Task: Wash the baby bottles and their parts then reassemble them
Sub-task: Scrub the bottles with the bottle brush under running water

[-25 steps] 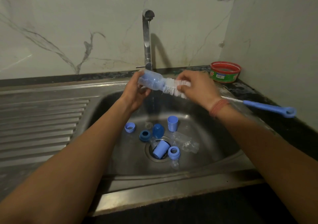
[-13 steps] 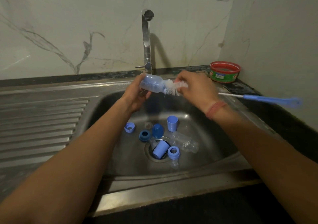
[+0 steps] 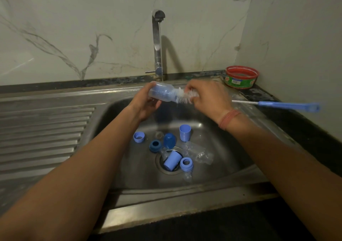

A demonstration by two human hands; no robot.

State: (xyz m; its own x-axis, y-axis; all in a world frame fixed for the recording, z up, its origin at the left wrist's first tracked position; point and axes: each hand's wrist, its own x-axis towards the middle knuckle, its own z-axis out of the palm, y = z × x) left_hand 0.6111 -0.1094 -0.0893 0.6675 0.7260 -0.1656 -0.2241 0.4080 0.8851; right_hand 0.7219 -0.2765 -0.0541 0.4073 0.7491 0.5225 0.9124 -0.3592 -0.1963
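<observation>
My left hand [image 3: 146, 102] grips a clear baby bottle [image 3: 162, 94] held sideways over the sink, under a thin stream from the tap [image 3: 157, 42]. My right hand [image 3: 209, 98] grips the bottle brush [image 3: 288, 106] near its white bristles, which sit partly inside the bottle's mouth; the blue handle sticks out to the right. On the sink floor lie blue caps [image 3: 185, 132], blue collar rings [image 3: 139, 136], another clear bottle [image 3: 199, 152] and a clear teat [image 3: 187, 176].
The steel sink [image 3: 212, 185] has a ribbed draining board [image 3: 40, 137] on the left. A red-rimmed green tub [image 3: 241, 76] stands on the dark counter at the back right corner. Marble wall panels close off the back and right.
The brush has been pushed further into the bottle, so fewer bristles show. Its handle has swung up from its lower position of a second ago. Both hands stay over the sink.
</observation>
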